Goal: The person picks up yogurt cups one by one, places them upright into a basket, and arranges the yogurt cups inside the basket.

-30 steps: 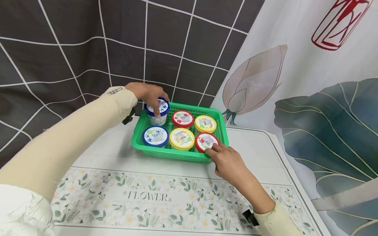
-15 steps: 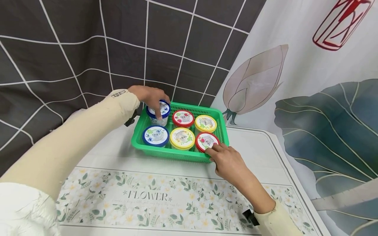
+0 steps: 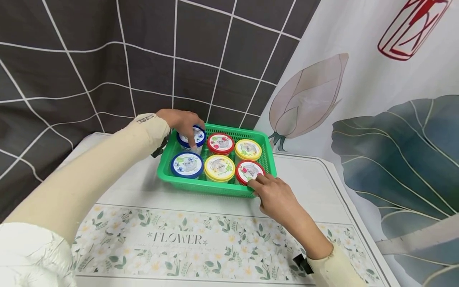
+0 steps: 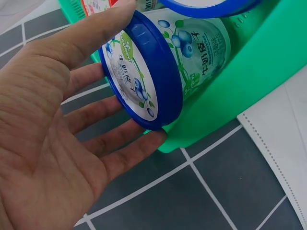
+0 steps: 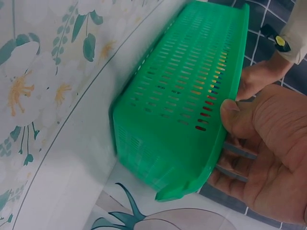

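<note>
In the head view, a green perforated basket (image 3: 211,188) on the table holds several lidded cups in two rows. My left hand (image 3: 183,123) grips a blue-lidded cup (image 3: 199,136) in the back left corner, thumb on the near side. The left wrist view shows the thumb and fingers round that cup's blue lid (image 4: 165,72), with blueberries printed on its clear side. At the front right corner my right hand (image 3: 277,199) pinches the basket rim, its thumb on the outer wall in the right wrist view. Beside those fingers is a red-lidded cup (image 3: 248,171).
Another blue-lidded cup (image 3: 187,164) stands in front of the held one. A red-lidded cup (image 3: 220,143) and two yellow-lidded cups, one front middle (image 3: 219,168), fill the other spots. Dark gridded cloth (image 3: 147,67) hangs right behind the basket. The tablecloth (image 3: 186,239) has a flower print.
My left hand has lowered the blue-lidded cup further into the basket's back left corner, and it now sits near the height of the others. The right hand stays on the rim.
</note>
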`<state>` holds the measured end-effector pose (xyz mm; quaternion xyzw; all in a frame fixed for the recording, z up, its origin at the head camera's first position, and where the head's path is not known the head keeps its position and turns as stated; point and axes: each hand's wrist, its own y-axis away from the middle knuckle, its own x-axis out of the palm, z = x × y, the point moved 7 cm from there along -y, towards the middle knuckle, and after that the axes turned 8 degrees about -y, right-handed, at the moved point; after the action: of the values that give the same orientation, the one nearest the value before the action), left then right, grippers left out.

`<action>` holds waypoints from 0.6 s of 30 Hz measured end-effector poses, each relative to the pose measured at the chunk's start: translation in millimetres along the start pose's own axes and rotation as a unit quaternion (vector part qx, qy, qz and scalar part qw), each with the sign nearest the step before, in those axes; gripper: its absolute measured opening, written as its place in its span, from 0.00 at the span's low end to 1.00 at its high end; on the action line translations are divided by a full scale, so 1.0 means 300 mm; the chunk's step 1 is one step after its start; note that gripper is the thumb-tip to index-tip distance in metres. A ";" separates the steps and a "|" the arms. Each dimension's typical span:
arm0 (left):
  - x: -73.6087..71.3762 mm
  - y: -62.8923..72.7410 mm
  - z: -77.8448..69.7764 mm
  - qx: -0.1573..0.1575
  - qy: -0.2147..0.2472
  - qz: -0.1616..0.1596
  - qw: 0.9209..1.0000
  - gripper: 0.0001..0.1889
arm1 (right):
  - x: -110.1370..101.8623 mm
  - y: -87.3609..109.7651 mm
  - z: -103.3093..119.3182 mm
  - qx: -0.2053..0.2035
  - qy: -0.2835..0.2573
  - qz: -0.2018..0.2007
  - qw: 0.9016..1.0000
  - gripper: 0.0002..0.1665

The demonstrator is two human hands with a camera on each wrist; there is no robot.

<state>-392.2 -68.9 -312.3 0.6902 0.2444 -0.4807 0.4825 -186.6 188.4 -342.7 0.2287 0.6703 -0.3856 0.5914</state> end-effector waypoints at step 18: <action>0.034 -0.017 -0.014 0.003 0.007 0.007 1.000 0.46 | 0.000 -0.001 -0.002 0.004 -0.002 -0.002 1.000 0.15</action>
<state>-390.2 -64.2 -323.2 0.6965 0.2418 -0.4734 0.4819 -187.1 188.6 -342.8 0.2289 0.6677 -0.3902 0.5912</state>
